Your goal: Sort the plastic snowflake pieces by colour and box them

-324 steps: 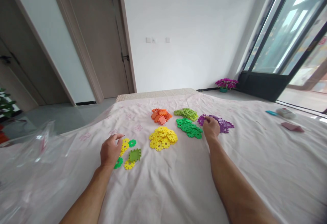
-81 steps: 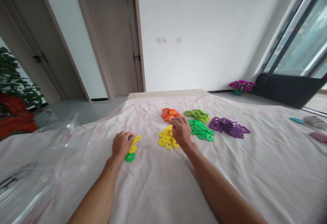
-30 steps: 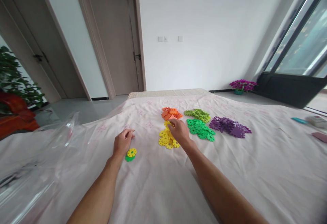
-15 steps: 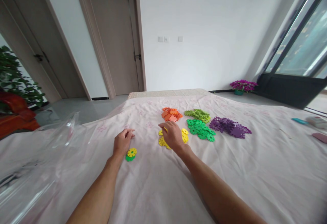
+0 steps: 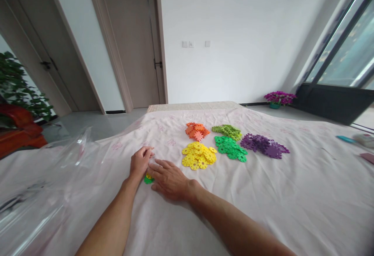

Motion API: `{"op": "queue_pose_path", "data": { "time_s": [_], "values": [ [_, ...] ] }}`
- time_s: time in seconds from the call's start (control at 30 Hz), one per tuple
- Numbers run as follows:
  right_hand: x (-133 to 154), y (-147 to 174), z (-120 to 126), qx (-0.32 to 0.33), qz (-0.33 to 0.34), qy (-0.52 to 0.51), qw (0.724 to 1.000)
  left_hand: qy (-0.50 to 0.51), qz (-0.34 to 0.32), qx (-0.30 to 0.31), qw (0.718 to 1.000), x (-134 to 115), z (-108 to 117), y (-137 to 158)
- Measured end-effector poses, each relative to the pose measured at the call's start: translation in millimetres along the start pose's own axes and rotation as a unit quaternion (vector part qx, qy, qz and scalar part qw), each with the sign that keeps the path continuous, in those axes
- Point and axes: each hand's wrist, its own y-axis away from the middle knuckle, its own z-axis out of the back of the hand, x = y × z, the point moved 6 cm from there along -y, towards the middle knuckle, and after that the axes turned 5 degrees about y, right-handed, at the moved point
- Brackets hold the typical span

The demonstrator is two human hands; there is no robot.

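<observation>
Just left of the middle, a yellow notched plastic disc (image 5: pixel 149 176) overlaps a green notched disc (image 5: pixel 147 180) on the cloth. My right hand (image 5: pixel 171 181) lies low over them, palm down with its fingers stretched and spread; its fingertips cover part of the yellow disc. My left hand (image 5: pixel 140 163) rests right beside and behind these discs, fingers bent and closed toward the thumb. Whether anything sits between those fingertips is hidden. To the right of both hands is a heap of yellow notched discs (image 5: pixel 199 155), touched by neither.
Piles of orange pieces (image 5: pixel 197 131), light green pieces (image 5: pixel 227 131), green discs (image 5: pixel 230 147) and purple pieces (image 5: pixel 264 145) lie farther back on the pale cloth (image 5: pixel 263 193). Clear plastic bags (image 5: pixel 67 162) spread at the left. A blue item (image 5: pixel 346 139) lies far right.
My right hand has moved left and nearer from the yellow heap to the yellow and green discs, its fingers now spread. The yellow heap is uncovered. My left hand stays put.
</observation>
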Motion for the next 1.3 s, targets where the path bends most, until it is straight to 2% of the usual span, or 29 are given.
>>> {"op": "queue_pose_path", "data": {
  "time_s": [0.17, 0.37, 0.5, 0.6, 0.77, 0.87, 0.93, 1.07, 1.3],
  "values": [
    [-7.6, -2.7, -7.6, 0.015, -0.031, -0.011, 0.999, 0.001, 0.011, -0.011, 1.000, 2.3, 1.0, -0.9],
    [-16.4, 1.2, -7.3, -0.001, -0.059, 0.011, 0.998, -0.008, 0.012, -0.008, 1.000, 2.3, 1.3, -1.4],
    [-34.3, 10.1, 3.0, -0.034, -0.127, 0.028, 0.991, 0.000, 0.015, -0.008, 1.000, 1.9, 1.1, -0.8],
    [-57.0, 21.2, 18.8, -0.091, -0.197, 0.033, 0.976, 0.003, 0.023, -0.006, 1.000, 1.3, 1.3, -0.1],
    [-98.8, 43.7, 41.8, -0.165, -0.314, 0.069, 0.932, 0.012, 0.024, -0.005, 1.000, 2.6, 1.0, -0.5],
    [-111.3, 53.5, 50.9, -0.204, -0.349, 0.091, 0.910, 0.020, 0.025, -0.003, 0.999, 4.5, 0.3, -1.2],
    [-111.1, 54.6, 52.7, -0.218, -0.340, 0.085, 0.911, 0.021, 0.027, -0.003, 0.999, 4.9, 0.2, -1.3],
    [-94.3, 44.4, 45.4, -0.195, -0.266, 0.033, 0.943, 0.013, 0.027, -0.002, 1.000, 1.9, 1.2, -0.1],
    [-34.5, 17.4, 27.1, -0.104, -0.090, -0.020, 0.990, 0.005, 0.025, -0.004, 1.000, -0.4, 2.0, 0.4]
  ]
}}
